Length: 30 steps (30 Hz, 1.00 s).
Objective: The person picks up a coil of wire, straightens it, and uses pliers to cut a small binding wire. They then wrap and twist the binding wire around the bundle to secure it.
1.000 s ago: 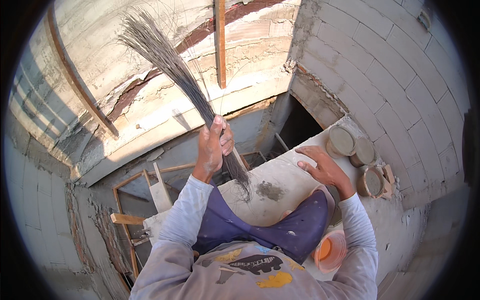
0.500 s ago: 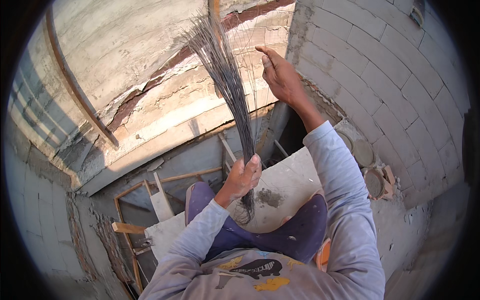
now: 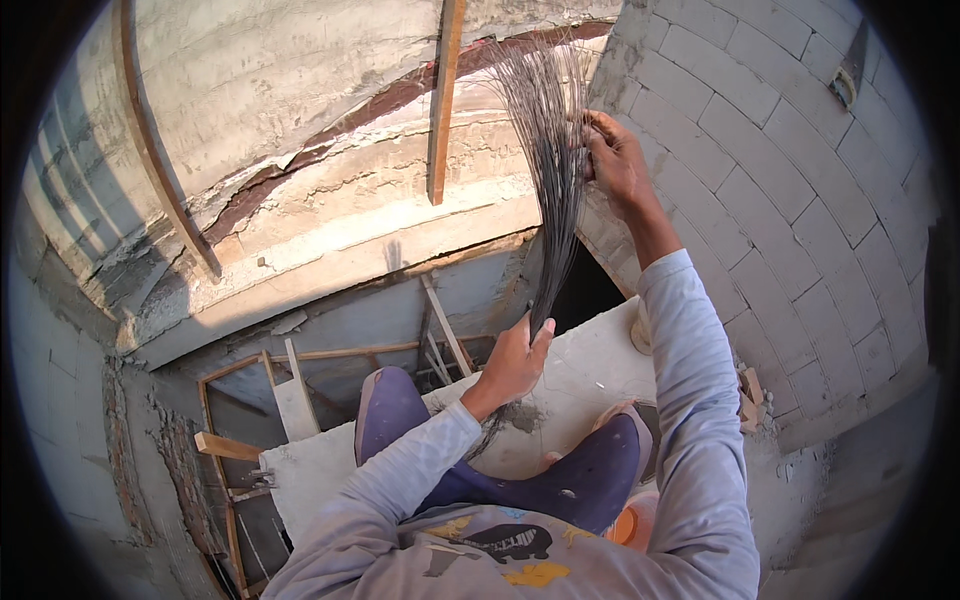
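Note:
A long bundle of thin dark wires (image 3: 558, 185) stands tilted in front of me, its upper ends fanned out. My left hand (image 3: 512, 362) is wrapped round the narrow lower part, and the wires' bottom ends stick out below the fist. Higher up, at the right edge of the fan, my right hand (image 3: 616, 165) has its fingers bent and pinched together at the outer strands. How many strands lie between those fingertips is too fine to see.
I sit with bent legs on a grey concrete slab (image 3: 320, 470). Below its left side are wooden frames (image 3: 228, 446). A cracked plaster wall (image 3: 330, 90) with wooden battens (image 3: 445, 110) lies ahead, a block wall (image 3: 770, 190) right. An orange container (image 3: 628, 524) sits beside my right leg.
The bundle has shifted to the right with my left hand. My right hand, apart from the bundle with its index finger stretched out before, is now closed at the bundle's right edge.

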Tool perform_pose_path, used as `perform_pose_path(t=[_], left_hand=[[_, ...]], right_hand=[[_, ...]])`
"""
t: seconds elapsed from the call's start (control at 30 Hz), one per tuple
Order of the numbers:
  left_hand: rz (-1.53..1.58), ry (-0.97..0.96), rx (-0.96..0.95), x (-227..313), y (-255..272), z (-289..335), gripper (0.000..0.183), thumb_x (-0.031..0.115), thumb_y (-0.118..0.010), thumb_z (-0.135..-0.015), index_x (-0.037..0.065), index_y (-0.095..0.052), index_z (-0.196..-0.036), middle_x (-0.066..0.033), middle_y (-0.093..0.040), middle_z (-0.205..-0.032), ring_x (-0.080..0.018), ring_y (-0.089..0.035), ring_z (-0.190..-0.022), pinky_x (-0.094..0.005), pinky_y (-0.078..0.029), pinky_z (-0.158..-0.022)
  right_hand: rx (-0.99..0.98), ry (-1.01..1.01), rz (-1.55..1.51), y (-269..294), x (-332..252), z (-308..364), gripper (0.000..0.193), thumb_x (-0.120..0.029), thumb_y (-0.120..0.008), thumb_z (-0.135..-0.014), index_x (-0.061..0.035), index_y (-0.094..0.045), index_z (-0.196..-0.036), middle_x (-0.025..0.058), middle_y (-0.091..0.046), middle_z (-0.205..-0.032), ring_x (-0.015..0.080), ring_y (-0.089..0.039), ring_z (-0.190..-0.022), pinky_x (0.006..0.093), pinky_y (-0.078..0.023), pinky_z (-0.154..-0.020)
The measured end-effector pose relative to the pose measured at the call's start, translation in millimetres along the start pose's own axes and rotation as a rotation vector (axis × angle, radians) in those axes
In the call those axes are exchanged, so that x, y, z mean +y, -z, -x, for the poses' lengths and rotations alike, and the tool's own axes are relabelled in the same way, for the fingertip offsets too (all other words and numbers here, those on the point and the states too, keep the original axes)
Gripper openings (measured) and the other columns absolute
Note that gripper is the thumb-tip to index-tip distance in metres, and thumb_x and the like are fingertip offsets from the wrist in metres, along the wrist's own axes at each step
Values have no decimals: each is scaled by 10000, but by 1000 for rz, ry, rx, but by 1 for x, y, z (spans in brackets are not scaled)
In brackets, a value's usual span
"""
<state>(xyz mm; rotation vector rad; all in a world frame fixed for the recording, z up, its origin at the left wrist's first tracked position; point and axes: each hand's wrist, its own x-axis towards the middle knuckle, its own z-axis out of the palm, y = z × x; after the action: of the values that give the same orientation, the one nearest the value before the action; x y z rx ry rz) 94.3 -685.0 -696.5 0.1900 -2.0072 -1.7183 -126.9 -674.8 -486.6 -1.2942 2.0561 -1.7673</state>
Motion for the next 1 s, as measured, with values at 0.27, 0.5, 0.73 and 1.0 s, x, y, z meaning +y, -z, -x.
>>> perform_pose_path(t=[0.27,0.5,0.73,1.0], left_hand=[[-192,60,123,-4,-17,-10,527,337,-521,-1095,-120,-526,-1357,-285,-640,-694,-466,-673,-673,-496,-493,-635],[-282,-5,187,-8,-39,-14,527,252,-598,-1066,-210,-516,-1307,-325,-625,-648,-467,-679,-605,-514,-500,-512],[-212,-70,244,-26,-36,-13,518,259,-590,-1073,-205,-526,-1293,-311,-627,-647,-473,-678,-609,-504,-500,-541],[94,88,-124,-29,11,-49,482,432,-528,-1102,-42,-560,-1176,-123,-598,-693,-224,-608,-593,-378,-443,-529]], right_hand=[[376,324,750,23,-58,6,614,-205,-658,-972,-73,-463,-1539,209,-607,-1346,277,-676,-1046,426,-543,-963],[200,902,1524,-38,-62,-30,639,-388,-768,-926,-173,-537,-1482,125,-557,-1431,350,-499,-1356,496,-434,-1142],[-25,269,1217,-45,-115,-60,322,-351,-643,-1042,-72,-758,-1153,158,-740,-1143,352,-717,-1016,425,-554,-936],[319,804,987,-32,-93,-38,583,-357,-637,-1042,-19,-509,-1500,226,-556,-1509,391,-509,-1411,501,-447,-1156]])
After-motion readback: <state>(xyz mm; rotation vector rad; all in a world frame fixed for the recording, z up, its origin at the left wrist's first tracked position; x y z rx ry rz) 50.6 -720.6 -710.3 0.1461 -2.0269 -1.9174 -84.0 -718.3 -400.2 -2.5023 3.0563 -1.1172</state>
